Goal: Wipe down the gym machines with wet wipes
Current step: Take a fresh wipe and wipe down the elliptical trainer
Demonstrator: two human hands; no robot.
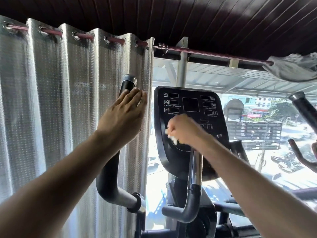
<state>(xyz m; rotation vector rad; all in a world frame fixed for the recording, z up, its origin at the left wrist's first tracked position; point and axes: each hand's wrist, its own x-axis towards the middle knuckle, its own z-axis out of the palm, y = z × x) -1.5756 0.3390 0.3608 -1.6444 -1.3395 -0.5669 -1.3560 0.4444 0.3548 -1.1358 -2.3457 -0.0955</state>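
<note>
Console (190,127) labelled "RESISTANCE" meets wipe (171,135) clenched in right hand (183,129); left hand (122,115) flat, fingers straight.

Right hand (184,129) gripping white wet wipe (171,136) against black console (190,117), left hand (122,115) flat by handlebar (127,85)

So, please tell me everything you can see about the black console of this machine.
The console is a black, glossy, rounded panel, tilted back on a metal post. Its face has dark display windows with white icons and labels such as TIME and RESISTANCE. The right hand presses a crumpled white wipe against its lower left part.
</note>
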